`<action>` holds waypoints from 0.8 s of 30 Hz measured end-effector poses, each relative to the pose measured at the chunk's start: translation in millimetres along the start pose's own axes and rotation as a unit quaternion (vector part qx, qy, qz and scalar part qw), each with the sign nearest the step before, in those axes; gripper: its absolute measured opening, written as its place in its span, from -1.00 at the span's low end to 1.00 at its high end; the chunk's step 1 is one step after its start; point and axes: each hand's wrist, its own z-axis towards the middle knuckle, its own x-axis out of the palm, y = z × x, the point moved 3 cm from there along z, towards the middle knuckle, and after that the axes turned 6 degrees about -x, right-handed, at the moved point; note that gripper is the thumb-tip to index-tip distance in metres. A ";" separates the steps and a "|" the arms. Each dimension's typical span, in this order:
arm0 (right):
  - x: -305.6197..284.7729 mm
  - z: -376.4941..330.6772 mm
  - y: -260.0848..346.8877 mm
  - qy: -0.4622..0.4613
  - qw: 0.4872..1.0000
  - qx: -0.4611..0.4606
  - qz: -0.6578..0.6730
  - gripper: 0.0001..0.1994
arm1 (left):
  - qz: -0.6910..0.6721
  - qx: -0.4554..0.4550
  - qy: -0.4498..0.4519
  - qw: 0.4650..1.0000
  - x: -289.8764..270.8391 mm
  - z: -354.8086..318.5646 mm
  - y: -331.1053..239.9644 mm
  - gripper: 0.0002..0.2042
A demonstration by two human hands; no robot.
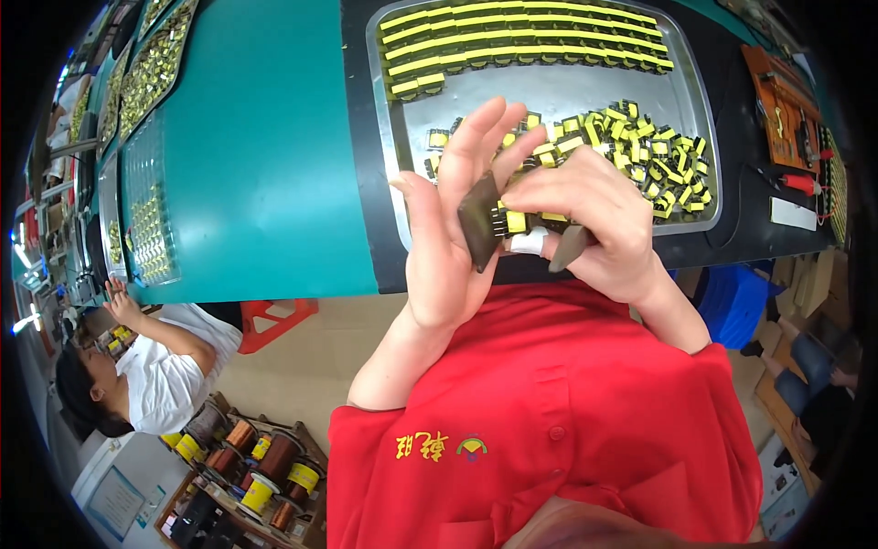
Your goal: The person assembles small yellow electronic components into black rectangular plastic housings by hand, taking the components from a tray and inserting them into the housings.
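— Start at the far left: what's over there?

— A co-worker in a white shirt sits at the teal tabletop, with long trays of small yellow parts above and spools of copper wire below on a shelf.

— And the person in red?

— The left hand is up with its fingers spread and released; a dark flat plate rests against its palm, propped rather than gripped. The right hand is clenched around a short row of yellow-taped transformers, pressing their pin ends against that plate, just above the near edge of the metal tray. A second dark flat piece pokes out under the right fingers.

— How would that row handle?

— I'd judge it light but stiff, the tape a bit slick and the thin pins easy to bend. Best taken by the taped bodies from both sides, never by the pins.

— Counts?

— Two dark pieces. In the row I see about three or four units; fingers hide the rest. The tray holds several neat lines at the back and a loose heap to the right, too many to count.
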 end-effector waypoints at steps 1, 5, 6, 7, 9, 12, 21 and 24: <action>0.4 2.8 3.7 -0.010 0.999 -0.025 -0.021 -0.73 | 0.058 0.017 -0.005 0.998 0.6 -0.3 -0.5 -0.11; 2.8 1.5 6.9 -0.020 0.992 -0.084 -0.095 -0.72 | 0.087 0.030 0.008 0.996 -1.3 -1.3 -2.7 -0.06; 3.5 1.9 7.1 -0.019 0.989 -0.100 -0.107 -0.73 | 0.074 0.037 0.028 0.996 -2.0 -1.5 -2.9 -0.06; 3.9 2.2 6.7 -0.014 0.990 -0.102 -0.100 -0.75 | 0.075 0.035 0.028 0.996 -2.5 -1.7 -2.8 -0.06; 3.6 2.9 4.2 -0.011 0.992 -0.096 -0.085 -0.75 | 0.107 0.043 0.018 0.993 -2.7 -1.9 -2.9 -0.03; 5.3 3.7 4.3 -0.018 0.991 -0.104 -0.080 -0.73 | 0.095 0.044 0.013 0.994 -3.4 -0.3 -0.7 -0.01; 14.1 4.1 11.0 -0.055 0.991 -0.078 -0.093 -0.70 | 0.078 0.050 -0.039 0.995 -1.0 -1.5 2.3 -0.01; 15.9 3.6 10.4 -0.053 0.994 -0.071 -0.070 -0.72 | 0.125 0.072 -0.035 0.989 -2.3 -4.1 3.6 -0.07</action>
